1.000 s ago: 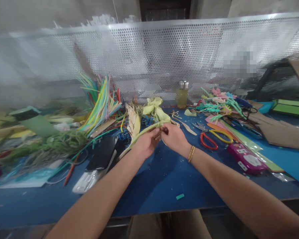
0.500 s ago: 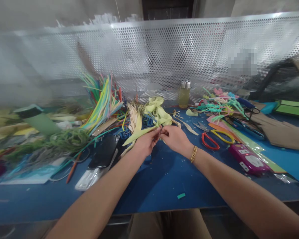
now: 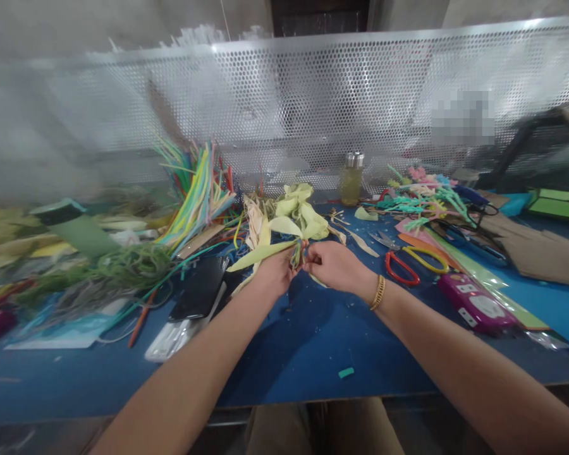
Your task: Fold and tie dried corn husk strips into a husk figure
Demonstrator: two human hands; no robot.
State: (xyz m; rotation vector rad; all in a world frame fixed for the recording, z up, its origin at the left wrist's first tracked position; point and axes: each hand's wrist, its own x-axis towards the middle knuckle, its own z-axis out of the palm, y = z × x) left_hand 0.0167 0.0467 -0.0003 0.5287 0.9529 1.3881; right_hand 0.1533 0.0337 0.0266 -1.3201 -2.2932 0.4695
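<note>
My left hand (image 3: 275,273) is closed around the base of a bundle of pale green husk-like leaves (image 3: 258,254). One long leaf sticks out to the left, and another curls upward above the fingers. Right against it, my right hand (image 3: 336,265), with a gold bracelet (image 3: 378,292) at the wrist, pinches at the gathered base of the leaves. What lies between its fingertips is hidden. A small pale tip shows below the right fingers. Behind both hands, pale green petal-like pieces (image 3: 299,205) are heaped beside dry tan husks (image 3: 253,222).
Scissors (image 3: 401,265) with red and yellow handles and a purple device (image 3: 474,303) lie to the right. A black phone (image 3: 199,287) and colourful stems (image 3: 196,189) are on the left. A glass jar (image 3: 351,180) stands by the perforated metal screen (image 3: 313,95).
The held leaves have shifted, and a second leaf now stands up above my left hand. My right hand has moved slightly down and right, with a pale tip now showing beneath it.
</note>
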